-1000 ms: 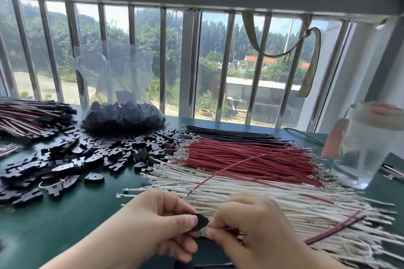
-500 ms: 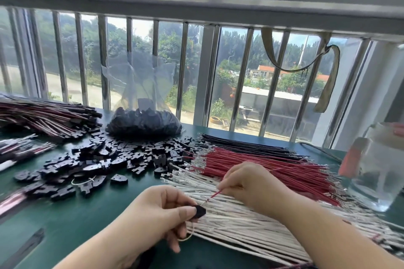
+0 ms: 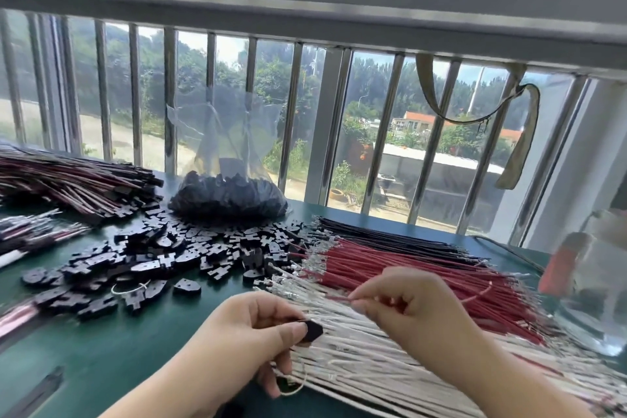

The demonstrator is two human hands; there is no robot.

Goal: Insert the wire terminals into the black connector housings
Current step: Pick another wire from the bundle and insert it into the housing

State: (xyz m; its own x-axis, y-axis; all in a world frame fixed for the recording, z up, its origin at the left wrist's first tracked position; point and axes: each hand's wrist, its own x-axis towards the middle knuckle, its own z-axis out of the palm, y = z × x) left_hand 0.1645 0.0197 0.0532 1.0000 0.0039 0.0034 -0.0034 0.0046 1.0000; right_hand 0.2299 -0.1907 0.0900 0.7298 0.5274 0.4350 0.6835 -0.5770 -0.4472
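- Loose black connector housings (image 3: pixel 149 268) are lying heaped on the green table (image 3: pixel 112 346): flat, matte, notched plastic.
- One housing (image 3: pixel 312 331) is being pinched between thumb and forefinger of the left hand (image 3: pixel 251 339); its opening should be kept turned toward the wire.
- A thin red wire (image 3: pixel 336 298) is being pinched by the right hand (image 3: pixel 403 302) over the white wires (image 3: pixel 366 349); its metal terminal is best fed in straight.

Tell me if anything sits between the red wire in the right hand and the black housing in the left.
Nothing visible blocks it. The right hand pinches a red wire; the left hand pinches a black housing lower and to the left. Between them is open air above the white wires lying on the table.
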